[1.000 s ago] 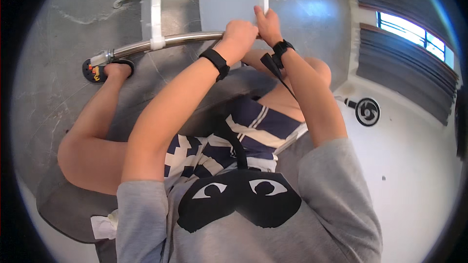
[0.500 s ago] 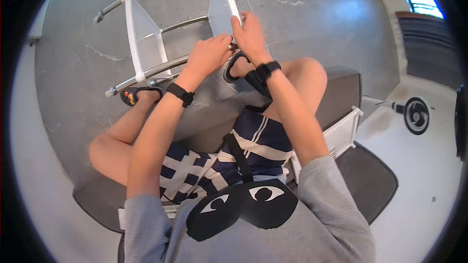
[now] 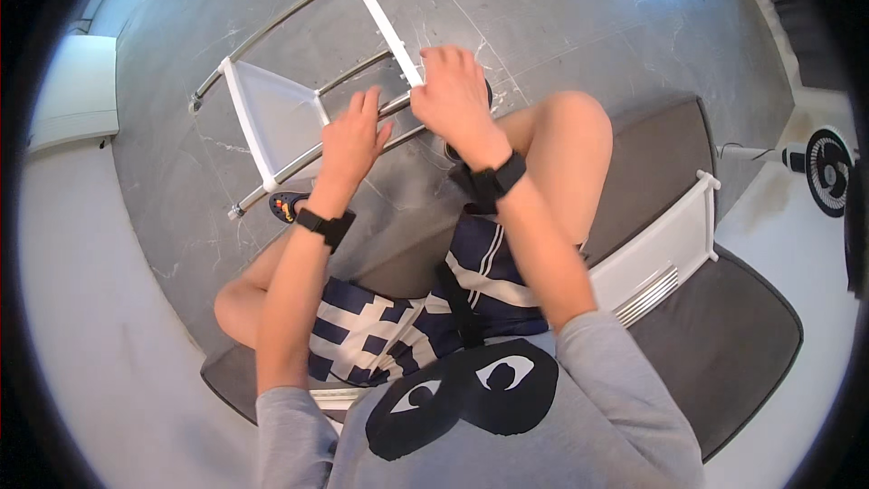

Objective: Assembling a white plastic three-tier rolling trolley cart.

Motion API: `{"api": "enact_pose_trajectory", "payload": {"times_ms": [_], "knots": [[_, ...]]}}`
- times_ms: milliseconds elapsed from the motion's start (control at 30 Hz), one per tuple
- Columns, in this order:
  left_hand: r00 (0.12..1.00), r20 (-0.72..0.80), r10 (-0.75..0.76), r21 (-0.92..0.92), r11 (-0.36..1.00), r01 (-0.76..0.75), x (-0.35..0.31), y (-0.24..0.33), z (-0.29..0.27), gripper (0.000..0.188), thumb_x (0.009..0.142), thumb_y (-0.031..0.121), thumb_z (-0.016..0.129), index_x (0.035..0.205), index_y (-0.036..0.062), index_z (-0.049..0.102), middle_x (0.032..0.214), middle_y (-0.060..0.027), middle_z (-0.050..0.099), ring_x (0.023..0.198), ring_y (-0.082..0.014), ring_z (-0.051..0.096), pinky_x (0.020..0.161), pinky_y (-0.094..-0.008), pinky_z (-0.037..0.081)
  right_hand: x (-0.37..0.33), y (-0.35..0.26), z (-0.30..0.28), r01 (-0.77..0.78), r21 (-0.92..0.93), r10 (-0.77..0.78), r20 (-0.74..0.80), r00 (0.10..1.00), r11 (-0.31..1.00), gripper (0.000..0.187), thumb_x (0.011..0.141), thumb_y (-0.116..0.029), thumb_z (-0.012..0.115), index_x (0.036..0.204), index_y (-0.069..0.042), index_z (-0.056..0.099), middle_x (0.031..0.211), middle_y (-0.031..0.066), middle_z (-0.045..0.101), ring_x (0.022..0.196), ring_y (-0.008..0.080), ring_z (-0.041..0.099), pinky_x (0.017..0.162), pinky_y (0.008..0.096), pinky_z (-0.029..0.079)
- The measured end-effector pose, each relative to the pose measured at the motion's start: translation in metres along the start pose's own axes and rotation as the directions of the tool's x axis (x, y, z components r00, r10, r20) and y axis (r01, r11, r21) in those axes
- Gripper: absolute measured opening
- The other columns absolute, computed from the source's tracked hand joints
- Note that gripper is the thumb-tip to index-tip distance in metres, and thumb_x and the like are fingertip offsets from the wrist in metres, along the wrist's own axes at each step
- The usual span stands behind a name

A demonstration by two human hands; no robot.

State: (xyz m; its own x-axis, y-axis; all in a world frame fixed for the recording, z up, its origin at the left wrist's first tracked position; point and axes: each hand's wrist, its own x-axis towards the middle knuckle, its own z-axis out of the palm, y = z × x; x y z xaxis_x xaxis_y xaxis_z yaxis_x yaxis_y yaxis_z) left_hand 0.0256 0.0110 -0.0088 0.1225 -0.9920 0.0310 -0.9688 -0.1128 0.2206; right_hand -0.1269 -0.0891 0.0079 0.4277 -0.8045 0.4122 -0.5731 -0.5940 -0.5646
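A shelf rack of chrome tubes [image 3: 288, 14] and white plastic shelves lies on its side on the floor in front of me. My left hand [image 3: 351, 140] is over the near tube, its fingers stretched out and apart, gripping nothing. Over the near corner of the right white shelf [image 3: 382, 27], where the near tube meets it, my right hand [image 3: 453, 95] has its fingers bent round the joint. That hand hides the joint itself. The left white shelf [image 3: 276, 113] spans the tubes near their footed ends.
I sit on a dark grey cushion [image 3: 652, 149]. Beside me on the right lie another white shelf [image 3: 665, 240] and several short chrome tubes [image 3: 647, 297]. A small fan [image 3: 826, 172] stands at the far right. A white cabinet [image 3: 77, 91] is at the left.
My left hand has come off the near tube beside the right hand and opened. The right hand has turned over onto the shelf corner. The rack has tilted, and the view has shifted.
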Motion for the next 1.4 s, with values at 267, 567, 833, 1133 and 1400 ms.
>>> {"api": "enact_pose_trajectory", "payload": {"times_ms": [267, 567, 833, 1133, 1400], "knots": [[0.982, -0.176, 0.065, 0.063, 0.997, -0.055, 0.022, 0.011, 0.026, 0.036, 0.078, 0.026, 0.071, 0.098, 0.0058, 0.049, 0.098, -0.0105, 0.060, 0.083, -0.0298, 0.065, 0.058, -0.0412, 0.051, 0.044, 0.044, 0.019, 0.291, -0.075, -0.093, 0.846, 0.524, 0.954, 0.035, 0.069, -0.025, 0.071, 0.093, 0.000, 0.067, 0.089, 0.0181, 0.067, 0.082, 0.0358, 0.066, 0.068, 0.0418, 0.054], [0.978, 0.088, 0.189, -0.042, 0.982, -0.186, 0.013, -0.054, -0.026, 0.033, 0.083, 0.034, 0.068, 0.085, 0.0072, 0.048, 0.065, -0.0125, 0.061, 0.057, -0.0316, 0.062, 0.049, -0.0420, 0.046, 0.057, -0.004, 0.029, 0.230, 0.039, -0.149, 0.862, 0.484, 0.972, 0.039, 0.072, -0.040, 0.067, 0.079, -0.002, 0.071, 0.074, 0.0232, 0.066, 0.072, 0.0395, 0.066, 0.066, 0.0454, 0.054], [0.945, -0.035, 0.327, -0.172, 0.929, -0.328, 0.020, -0.067, -0.123, 0.028, 0.073, 0.023, 0.071, 0.089, 0.0081, 0.052, 0.076, -0.0095, 0.053, 0.070, -0.0288, 0.058, 0.060, -0.0398, 0.045, 0.090, -0.077, -0.020, 0.227, 0.138, -0.243, 0.803, 0.544, 0.964, 0.042, 0.079, -0.041, 0.067, 0.069, 0.000, 0.068, 0.061, 0.0194, 0.062, 0.061, 0.0392, 0.064, 0.059, 0.0439, 0.052], [0.972, -0.201, 0.121, -0.120, 0.982, -0.147, -0.006, -0.081, -0.137, 0.015, 0.068, 0.018, 0.068, 0.072, 0.0111, 0.056, 0.062, -0.0026, 0.052, 0.059, -0.0230, 0.059, 0.049, -0.0359, 0.044, 0.102, -0.150, -0.033, 0.523, 0.089, -0.474, 0.569, 0.672, 0.848, 0.062, 0.062, -0.032, 0.080, 0.111, -0.001, 0.059, 0.116, 0.0140, 0.057, 0.119, 0.0303, 0.049, 0.096, 0.0454, 0.040], [0.940, -0.329, 0.096, -0.140, 0.979, -0.149, -0.026, -0.103, -0.139, 0.018, 0.069, 0.020, 0.068, 0.074, 0.0083, 0.055, 0.067, -0.0028, 0.049, 0.060, -0.0212, 0.055, 0.052, -0.0348, 0.042, 0.106, -0.158, -0.004, 0.601, 0.272, -0.633, 0.550, 0.544, 0.752, 0.038, 0.061, -0.016, 0.076, 0.094, -0.008, 0.059, 0.102, 0.0086, 0.057, 0.112, 0.0338, 0.052, 0.105, 0.0532, 0.035]]}}
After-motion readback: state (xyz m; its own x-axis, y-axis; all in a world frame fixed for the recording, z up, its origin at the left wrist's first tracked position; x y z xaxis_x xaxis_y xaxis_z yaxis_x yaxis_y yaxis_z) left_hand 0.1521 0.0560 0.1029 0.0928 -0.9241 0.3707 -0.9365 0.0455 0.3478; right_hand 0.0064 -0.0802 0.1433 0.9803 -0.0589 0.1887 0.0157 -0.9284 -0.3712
